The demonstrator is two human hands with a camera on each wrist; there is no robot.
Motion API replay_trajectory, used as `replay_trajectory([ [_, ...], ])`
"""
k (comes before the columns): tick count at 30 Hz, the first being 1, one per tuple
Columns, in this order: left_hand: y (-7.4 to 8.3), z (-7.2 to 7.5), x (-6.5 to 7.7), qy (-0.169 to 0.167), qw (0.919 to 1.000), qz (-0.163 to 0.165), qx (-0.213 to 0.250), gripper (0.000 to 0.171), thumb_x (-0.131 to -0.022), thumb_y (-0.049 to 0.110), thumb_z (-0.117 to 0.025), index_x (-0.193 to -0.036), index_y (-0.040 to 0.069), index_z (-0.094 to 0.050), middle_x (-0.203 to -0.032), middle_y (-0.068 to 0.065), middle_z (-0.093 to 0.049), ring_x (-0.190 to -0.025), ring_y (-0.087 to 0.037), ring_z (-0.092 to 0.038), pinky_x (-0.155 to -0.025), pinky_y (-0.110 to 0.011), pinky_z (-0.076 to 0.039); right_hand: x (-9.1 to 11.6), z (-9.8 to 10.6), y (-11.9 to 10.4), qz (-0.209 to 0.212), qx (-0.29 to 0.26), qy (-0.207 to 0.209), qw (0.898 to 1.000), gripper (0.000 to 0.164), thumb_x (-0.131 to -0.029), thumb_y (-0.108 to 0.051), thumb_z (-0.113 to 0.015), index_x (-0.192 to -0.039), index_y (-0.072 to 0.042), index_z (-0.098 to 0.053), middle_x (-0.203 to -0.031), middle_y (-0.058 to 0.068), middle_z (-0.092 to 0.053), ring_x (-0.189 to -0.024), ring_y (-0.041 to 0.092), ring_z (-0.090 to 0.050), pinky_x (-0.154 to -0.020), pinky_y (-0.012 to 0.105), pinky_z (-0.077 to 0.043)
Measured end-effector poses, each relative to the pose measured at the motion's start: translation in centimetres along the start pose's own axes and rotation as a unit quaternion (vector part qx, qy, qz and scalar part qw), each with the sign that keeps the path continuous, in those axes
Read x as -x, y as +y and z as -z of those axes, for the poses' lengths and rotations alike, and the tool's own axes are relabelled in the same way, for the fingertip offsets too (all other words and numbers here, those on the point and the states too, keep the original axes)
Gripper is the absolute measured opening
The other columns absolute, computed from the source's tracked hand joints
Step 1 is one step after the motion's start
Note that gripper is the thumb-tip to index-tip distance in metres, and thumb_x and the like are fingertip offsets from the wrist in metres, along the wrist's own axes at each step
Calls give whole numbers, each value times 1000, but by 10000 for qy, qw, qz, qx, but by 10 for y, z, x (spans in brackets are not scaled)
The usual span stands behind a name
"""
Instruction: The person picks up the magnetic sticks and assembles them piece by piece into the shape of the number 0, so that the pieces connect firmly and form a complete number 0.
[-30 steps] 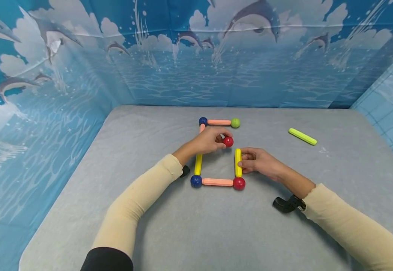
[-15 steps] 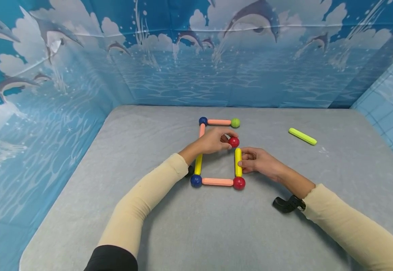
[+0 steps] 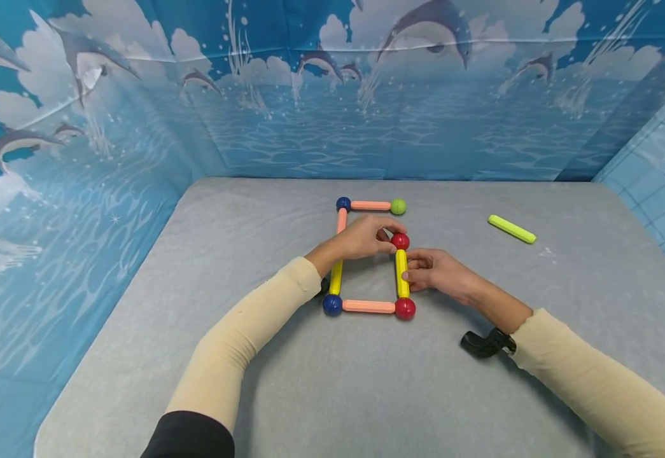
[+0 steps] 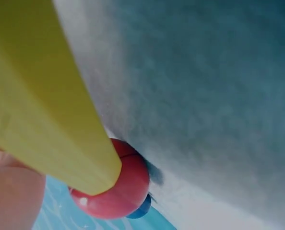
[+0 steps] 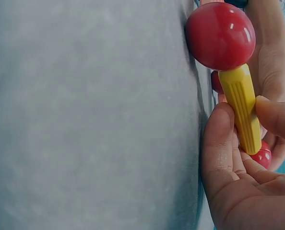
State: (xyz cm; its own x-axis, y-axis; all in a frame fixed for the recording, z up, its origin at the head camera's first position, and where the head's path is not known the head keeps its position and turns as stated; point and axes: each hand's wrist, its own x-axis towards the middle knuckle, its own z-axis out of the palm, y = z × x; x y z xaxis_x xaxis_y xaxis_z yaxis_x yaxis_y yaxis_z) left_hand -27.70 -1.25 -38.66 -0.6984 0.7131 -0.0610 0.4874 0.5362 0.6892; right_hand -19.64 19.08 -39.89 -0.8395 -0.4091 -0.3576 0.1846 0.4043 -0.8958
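Note:
My left hand [image 3: 363, 238] pinches a red ball [image 3: 400, 241] between thumb and fingers. This ball touches the far end of a yellow rod [image 3: 401, 273]. With its thumb and fingers, my right hand [image 3: 438, 275] pinches that rod from the right side. Another red ball [image 5: 220, 36] sits on the rod's near end. A salmon rod [image 3: 369, 306] links that ball to a blue ball [image 3: 333, 305]. Under my left wrist a second yellow rod [image 3: 336, 277] runs away from the blue ball; its far end meets a red ball [image 4: 125, 191] in the left wrist view.
At the back, a blue ball [image 3: 343, 204], a salmon rod [image 3: 370, 205] and a green ball [image 3: 398, 207] form a row. Another salmon rod [image 3: 342, 219] leads toward my left hand. A loose yellow-green rod [image 3: 511, 229] lies right on the grey table [image 3: 332, 388].
My left hand has moved right with the red ball, which now meets the far end of the yellow rod. The right hand has barely shifted.

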Motion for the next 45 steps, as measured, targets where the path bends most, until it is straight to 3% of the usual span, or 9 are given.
replay_trajectory([
  [10, 0, 3, 2, -85, 9999, 53, -76, 45, -95, 16, -67, -139, 14, -58, -133, -2, -64, -106, -17, -66, -79, -21, -54, -2, -1, 1, 13, -17, -31, 10000, 61, -98, -15, -61, -148, 7, -34, -117, 14, -55, -94, 12, -62, -87, 30, -59],
  [15, 0, 14, 14, 313, 9995, 33, -13, 44, -96, 12, -64, -140, 12, -56, -137, -9, -61, -113, -22, -65, -85, -26, -56, -2, -2, 1, -4, 9, -6, 10000, 61, -98, -16, -61, -148, 6, -34, -117, 14, -55, -95, 13, -61, -87, 30, -59],
  [20, -7, 28, 38, 828, 9956, 238, -361, 36, -97, 13, -63, -133, 10, -61, -132, -10, -65, -107, -22, -64, -84, -30, -56, -2, -3, -1, -128, 80, 48, 9999, 63, -97, -17, -62, -149, 5, -33, -118, 14, -54, -96, 15, -60, -86, 29, -59],
  [25, -21, 38, 66, 973, 9900, 445, -920, 27, -98, 15, -61, -123, 7, -67, -119, -9, -68, -97, -22, -62, -79, -32, -55, -2, -2, 0, -220, 223, 160, 9994, 63, -97, -16, -62, -149, 5, -34, -119, 16, -53, -97, 16, -60, -85, 28, -59],
  [31, -34, 39, 101, 812, 9884, 553, -1156, 27, -94, 15, -66, -121, 11, -70, -111, -7, -68, -97, -22, -62, -84, -35, -54, -4, -4, 1, -353, 303, 276, 9985, 62, -96, -15, -62, -149, 4, -35, -121, 17, -55, -97, 18, -61, -86, 28, -59],
  [38, -30, 28, 133, 544, 9902, 78, -1287, 27, -92, 15, -70, -119, 12, -70, -107, -6, -69, -93, -17, -64, -84, -33, -55, -3, -6, 0, -441, 503, 417, 9969, 62, -96, -16, -61, -148, 5, -35, -124, 18, -56, -98, 18, -61, -87, 29, -58],
  [42, -23, 25, 143, 467, 9910, 20, -1251, 28, -92, 16, -70, -120, 12, -70, -109, -6, -69, -93, -16, -64, -82, -31, -55, -2, -6, -3, -502, 555, 376, 9965, 62, -96, -17, -61, -148, 5, -36, -124, 19, -56, -98, 19, -62, -88, 29, -58],
  [45, -21, 23, 141, 511, 9909, 155, -1238, 29, -93, 17, -70, -122, 13, -69, -110, -5, -69, -94, -16, -63, -82, -30, -55, -2, -5, -5, -529, 601, 370, 9961, 62, -96, -17, -62, -148, 6, -35, -126, 20, -55, -98, 19, -62, -88, 29, -58],
])
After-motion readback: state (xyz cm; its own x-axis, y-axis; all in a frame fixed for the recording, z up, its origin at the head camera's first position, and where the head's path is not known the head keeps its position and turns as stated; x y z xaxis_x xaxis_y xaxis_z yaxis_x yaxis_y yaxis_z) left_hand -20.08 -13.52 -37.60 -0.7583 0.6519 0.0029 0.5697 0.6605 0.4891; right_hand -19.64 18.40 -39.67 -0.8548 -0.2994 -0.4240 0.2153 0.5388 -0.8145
